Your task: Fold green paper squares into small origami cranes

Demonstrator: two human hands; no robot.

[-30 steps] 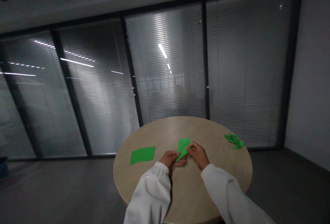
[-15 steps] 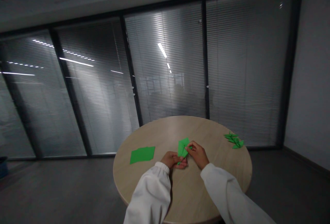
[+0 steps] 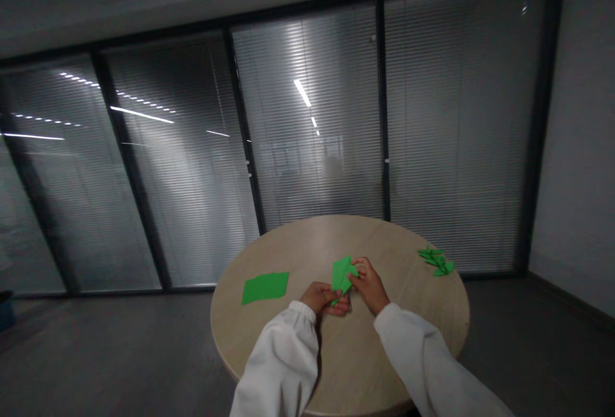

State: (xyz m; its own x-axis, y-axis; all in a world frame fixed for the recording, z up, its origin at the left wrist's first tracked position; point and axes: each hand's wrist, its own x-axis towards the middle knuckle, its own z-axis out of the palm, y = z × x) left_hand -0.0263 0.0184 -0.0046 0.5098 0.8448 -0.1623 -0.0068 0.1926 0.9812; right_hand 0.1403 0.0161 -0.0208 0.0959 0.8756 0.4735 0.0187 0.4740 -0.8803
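Between my hands, just over the round wooden table, is a partly folded piece of green origami paper with crease lines across it. My left hand pinches its lower corner between thumb and fingers. At the right edge, my right hand grips the paper, thumb on the near face and fingers behind it. Those fingers hide part of the right side. Flat on the table to the left lie green paper sheets, with slightly uneven edges.
Several folded green paper pieces with pointed tips lie in a small pile near the table's right edge. Glass partitions with blinds stand behind the table. A blue bin is on the floor at far left.
My right hand's fingers have shifted from the paper's front face to its right edge, and a flap now sticks out there. My left hand keeps its place.
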